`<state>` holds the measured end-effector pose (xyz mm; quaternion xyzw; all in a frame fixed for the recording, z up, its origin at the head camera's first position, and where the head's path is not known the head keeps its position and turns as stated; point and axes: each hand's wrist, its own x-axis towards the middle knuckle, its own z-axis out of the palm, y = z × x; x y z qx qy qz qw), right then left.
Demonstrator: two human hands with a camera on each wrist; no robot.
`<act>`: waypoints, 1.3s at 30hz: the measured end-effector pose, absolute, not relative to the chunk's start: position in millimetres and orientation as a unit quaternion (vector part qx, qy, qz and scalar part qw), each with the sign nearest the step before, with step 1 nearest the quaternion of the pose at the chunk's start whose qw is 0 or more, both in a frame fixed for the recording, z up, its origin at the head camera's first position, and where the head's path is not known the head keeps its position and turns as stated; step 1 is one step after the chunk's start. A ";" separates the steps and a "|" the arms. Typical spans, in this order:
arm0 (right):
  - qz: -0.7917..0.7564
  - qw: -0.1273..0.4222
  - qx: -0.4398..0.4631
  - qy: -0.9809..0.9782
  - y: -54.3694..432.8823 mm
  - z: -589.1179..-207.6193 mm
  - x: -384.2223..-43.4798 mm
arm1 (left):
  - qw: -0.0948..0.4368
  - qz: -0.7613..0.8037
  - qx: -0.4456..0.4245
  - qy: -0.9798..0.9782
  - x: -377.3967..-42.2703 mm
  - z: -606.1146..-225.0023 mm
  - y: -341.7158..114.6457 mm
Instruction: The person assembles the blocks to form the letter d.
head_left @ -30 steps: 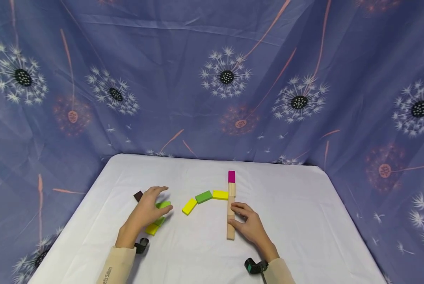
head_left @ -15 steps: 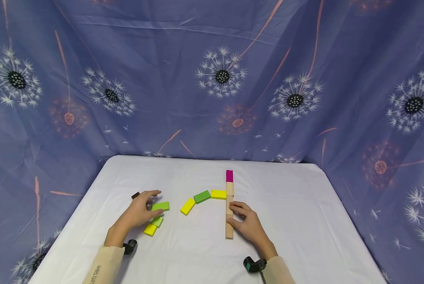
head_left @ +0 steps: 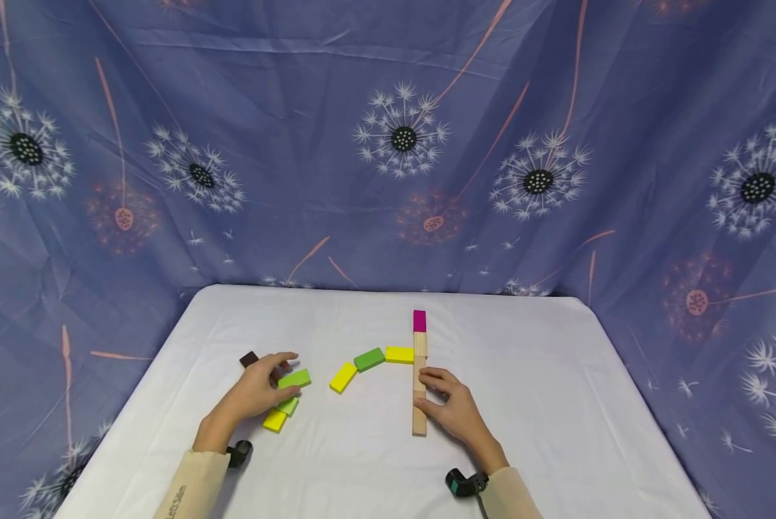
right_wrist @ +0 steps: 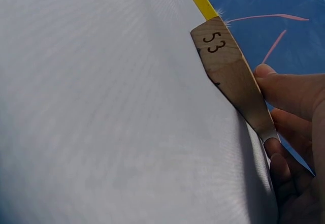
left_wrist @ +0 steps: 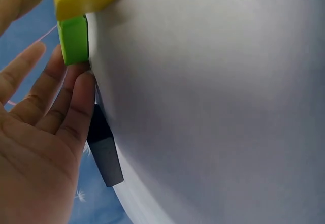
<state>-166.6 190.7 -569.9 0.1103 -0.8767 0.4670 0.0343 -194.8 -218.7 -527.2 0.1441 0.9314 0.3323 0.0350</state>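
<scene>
At left, my left hand (head_left: pixel 254 386) has thumb and fingers spread around a light green block (head_left: pixel 295 378); whether it pinches the block I cannot tell. Below lie a second light green block (head_left: pixel 288 406) and a yellow block (head_left: pixel 275 420); a dark brown block (head_left: pixel 249 358) sits beyond the hand. My right hand (head_left: pixel 456 411) rests its thumb and fingertips against a straight row of plain wooden blocks (head_left: pixel 420 422), tipped by a magenta block (head_left: pixel 420 321). In the right wrist view, the nearest wooden block (right_wrist: pixel 231 76) bears the number 53.
From the row, a curved branch runs leftward: a yellow block (head_left: pixel 399 355), a green block (head_left: pixel 369 359) and another yellow block (head_left: pixel 343 378). White cloth covers the table (head_left: pixel 524 360). A blue dandelion-patterned curtain (head_left: pixel 297 180) hangs behind and at the sides.
My left hand has moved left and lower around the light green block, which has turned slightly. The right hand stays at the wooden row. The head view has shifted slightly.
</scene>
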 end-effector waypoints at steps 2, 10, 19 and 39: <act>0.463 0.037 0.110 -0.879 190.2 -570.7 -166.7 | 0.038 0.332 0.146 0.931 -194.9 -527.5 -219.0; 0.475 0.034 0.110 -0.872 190.7 -570.2 -166.9 | 0.041 0.332 0.153 0.930 -196.1 -528.0 -217.5; 0.478 0.036 0.110 -0.871 190.7 -571.9 -167.0 | 0.039 0.333 0.147 0.930 -195.6 -529.3 -212.6; 0.477 0.037 0.116 -0.870 191.4 -571.3 -167.4 | 0.048 0.326 0.129 0.935 -195.5 -526.5 -205.9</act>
